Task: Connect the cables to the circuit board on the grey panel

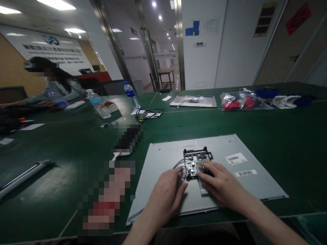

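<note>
A large silver panel (pixel 214 146) lies flat on the green table, with two white labels on its right part. On its middle sits a black frame (pixel 196 154) with a small circuit board (pixel 192 169) and thin wires at its left. My left hand (pixel 168 190) is at the left edge of the board, thumb and fingers apart, nothing visible between them. My right hand (pixel 219 180) rests over the right side of the board, its fingers spread on a grey metal piece (pixel 203 190) that juts towards me. The fingertips partly cover the board.
Left of the panel are a dark phone-like item (pixel 127 137) and a blurred-out patch. Farther back stand bottles (pixel 131 95), a coiled black cable (pixel 149 115), another panel (pixel 194 101) and plastic bags (pixel 242 102). A metal bar (pixel 22 177) lies far left; a person sits behind.
</note>
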{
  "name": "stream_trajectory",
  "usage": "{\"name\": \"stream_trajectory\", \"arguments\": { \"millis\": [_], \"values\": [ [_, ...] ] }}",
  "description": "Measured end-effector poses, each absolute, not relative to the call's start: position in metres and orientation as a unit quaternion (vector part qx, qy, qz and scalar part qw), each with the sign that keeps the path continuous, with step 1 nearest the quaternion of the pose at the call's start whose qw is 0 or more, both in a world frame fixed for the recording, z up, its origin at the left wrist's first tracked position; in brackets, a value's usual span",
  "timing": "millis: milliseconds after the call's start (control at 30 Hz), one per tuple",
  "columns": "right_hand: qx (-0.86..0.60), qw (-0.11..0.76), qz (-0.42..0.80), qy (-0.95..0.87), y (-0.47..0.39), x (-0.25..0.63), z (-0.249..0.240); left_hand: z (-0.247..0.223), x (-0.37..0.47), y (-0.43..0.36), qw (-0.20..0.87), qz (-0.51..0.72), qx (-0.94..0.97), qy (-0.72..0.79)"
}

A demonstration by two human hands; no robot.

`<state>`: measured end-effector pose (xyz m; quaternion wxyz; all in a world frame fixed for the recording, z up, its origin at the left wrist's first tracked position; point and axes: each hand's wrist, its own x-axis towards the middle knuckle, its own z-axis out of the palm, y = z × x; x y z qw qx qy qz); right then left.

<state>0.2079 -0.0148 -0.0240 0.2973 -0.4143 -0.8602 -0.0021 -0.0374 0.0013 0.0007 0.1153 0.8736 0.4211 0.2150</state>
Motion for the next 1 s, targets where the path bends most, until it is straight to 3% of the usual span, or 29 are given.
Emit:
{"name": "stream_trajectory", "arguments": {
  "millis": [633, 1000],
  "values": [
    [-0.421, 0.288, -0.007, -0.860, -0.015, 0.209, -0.024, 0.011, -0.052, 0.014, 0.023, 0.167, 0.895, 0.412],
    [-0.421, 0.288, -0.008, -0.860, -0.015, 0.207, -0.024, 0.009, -0.053, 0.012, 0.023, 0.163, 0.898, 0.409]
  ]
}}
